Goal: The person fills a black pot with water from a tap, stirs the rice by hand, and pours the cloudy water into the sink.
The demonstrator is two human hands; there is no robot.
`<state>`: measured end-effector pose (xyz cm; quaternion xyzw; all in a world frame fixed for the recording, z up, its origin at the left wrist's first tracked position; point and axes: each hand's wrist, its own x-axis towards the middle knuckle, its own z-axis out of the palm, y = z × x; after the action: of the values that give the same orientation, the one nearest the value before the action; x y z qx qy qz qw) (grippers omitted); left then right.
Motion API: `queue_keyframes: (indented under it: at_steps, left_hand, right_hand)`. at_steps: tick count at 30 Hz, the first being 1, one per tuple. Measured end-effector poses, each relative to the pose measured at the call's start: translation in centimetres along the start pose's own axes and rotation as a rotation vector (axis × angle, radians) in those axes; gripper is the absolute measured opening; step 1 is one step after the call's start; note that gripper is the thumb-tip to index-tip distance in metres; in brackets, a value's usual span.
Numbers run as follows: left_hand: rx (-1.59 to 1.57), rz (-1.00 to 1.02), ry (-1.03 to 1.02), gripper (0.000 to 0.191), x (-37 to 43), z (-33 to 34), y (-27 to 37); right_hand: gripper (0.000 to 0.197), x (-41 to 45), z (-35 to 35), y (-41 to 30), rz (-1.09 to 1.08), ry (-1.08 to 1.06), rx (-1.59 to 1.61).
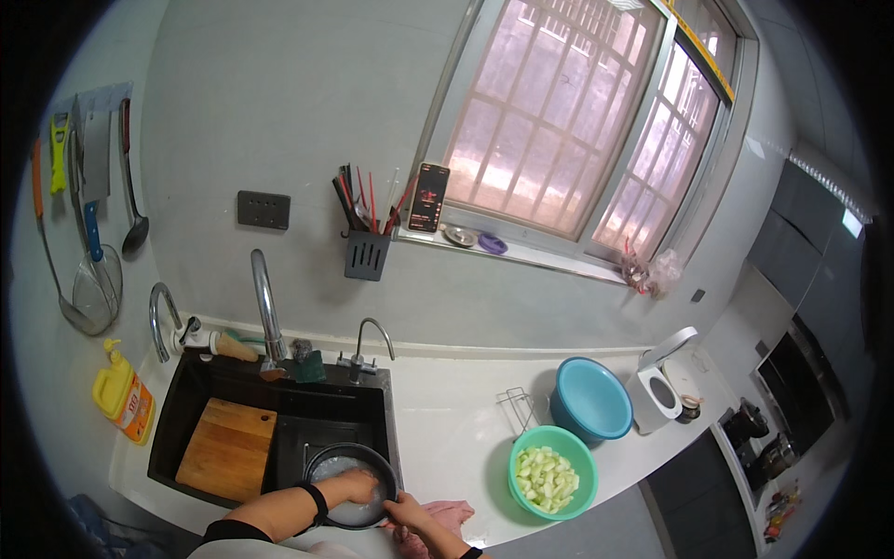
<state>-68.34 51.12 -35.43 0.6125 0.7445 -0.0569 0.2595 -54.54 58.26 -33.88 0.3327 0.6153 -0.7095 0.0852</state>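
Observation:
A dark round pot [386,467] with cloudy, whitish water [335,469] in it sits at the front right of the black sink. My left hand [357,485] reaches down into the water, its fingertips partly hidden in the liquid, so whether they hold anything cannot be told. My right hand [406,511] grips the pot's rim at its right side. Under and beside my right wrist lies a pink cloth [447,516] on the counter edge.
A wooden cutting board [227,447] leans in the left of the sink [290,391], below a tall faucet [262,300]. A green bowl of cut pale-green pieces [520,495], a blue basin [594,398] and an open-lidded white rice cooker [653,405] stand rightward. A yellow jug [124,395] is left.

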Motion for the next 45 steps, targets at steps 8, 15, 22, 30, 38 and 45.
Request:
queue_keyframes:
  at_steps: [8, 15, 22, 30, 38, 45]
  left_hand:
    - [-0.235, 0.154, -0.277, 0.032, -0.5, 0.2, 2.2]
    - [-0.039, 0.109, -0.379, 0.029, -2.0, 1.4, -0.4]
    - [0.341, -0.114, -0.271, 0.031, -3.4, -1.8, -1.9]
    - [0.138, -0.018, -0.015, 0.037, -3.0, -0.5, -1.4]
    - [0.083, 0.160, -0.030, 0.036, -3.1, -1.2, -1.0]
    - [-0.217, 0.108, -0.029, 0.034, -4.5, -3.4, -2.4]
  right_hand:
    - [0.023, -0.1, -0.5, -0.2, 0.018, 0.017, -0.018]
    - [0.031, 0.3, -0.2, -0.6, 0.044, 0.011, -0.049]
    - [0.032, 0.2, -0.2, -1.1, 0.020, 0.042, -0.063]
    - [0.025, -0.5, 0.5, -1.5, 0.018, 0.053, -0.055]
    - [0.028, -0.5, 0.2, -2.3, -0.047, 0.112, -0.074]
    - [0.027, -0.6, 0.6, -3.8, -0.072, 0.141, 0.000]
